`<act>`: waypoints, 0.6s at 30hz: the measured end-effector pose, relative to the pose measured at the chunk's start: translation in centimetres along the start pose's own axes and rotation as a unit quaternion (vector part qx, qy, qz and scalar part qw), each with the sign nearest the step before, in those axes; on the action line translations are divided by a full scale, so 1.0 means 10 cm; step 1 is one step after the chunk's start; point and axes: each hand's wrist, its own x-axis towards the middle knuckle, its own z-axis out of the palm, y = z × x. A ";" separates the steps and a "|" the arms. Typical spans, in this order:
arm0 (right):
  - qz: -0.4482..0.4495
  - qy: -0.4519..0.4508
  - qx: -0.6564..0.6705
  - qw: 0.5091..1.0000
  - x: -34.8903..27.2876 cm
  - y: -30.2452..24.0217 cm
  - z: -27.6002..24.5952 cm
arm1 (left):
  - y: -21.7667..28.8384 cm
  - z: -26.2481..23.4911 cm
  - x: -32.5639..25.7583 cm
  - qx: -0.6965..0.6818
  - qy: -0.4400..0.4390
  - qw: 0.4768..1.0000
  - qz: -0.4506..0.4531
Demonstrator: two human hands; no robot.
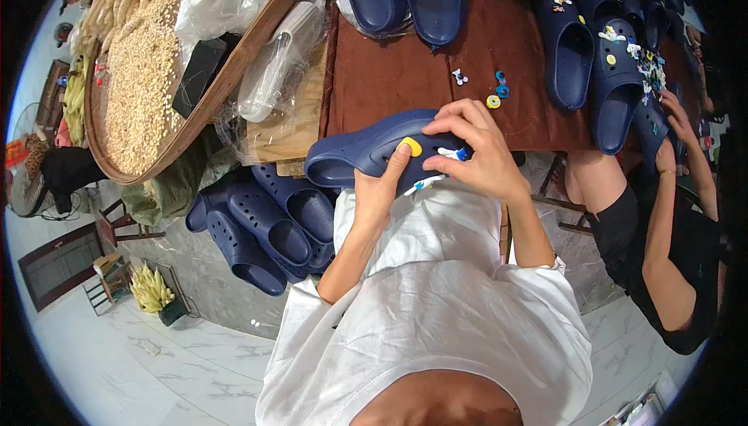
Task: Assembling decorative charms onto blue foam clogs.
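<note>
A dark blue clog (343,148) lies sideways at the near edge of the brown cloth, above my lap. My left hand (378,192) grips it from below, its thumb pressed beside a yellow shoe charm (414,145) on the upper. Over the toe end, my right hand (487,153) pinches a white and blue shoe charm (452,153) against the clog; whether it sits in a hole is hidden by the fingers. Another white and blue charm (425,184) shows low on the clog's side. Beyond my right hand, a few loose charms (460,77) rest on the cloth.
A pair of blue clogs (436,5) stands at the far edge. More clogs (269,239) are piled at lower left. A woven tray (148,173) of pale kernels is at left. On the right, a co-worker's hands (678,126) handle a clog beside decorated clogs (569,60).
</note>
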 end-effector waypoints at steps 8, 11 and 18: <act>-0.044 0.022 -0.050 0.998 0.03 0.00 0.20 | -0.05 -0.08 -0.02 -0.079 0.009 0.996 -0.029; -0.045 0.017 -0.044 0.998 0.04 0.04 0.22 | -0.02 -0.08 0.00 -0.076 -0.001 0.996 -0.045; 0.022 0.092 0.029 0.995 0.01 0.21 0.13 | -0.03 -0.12 0.04 -0.192 -0.036 0.969 -0.148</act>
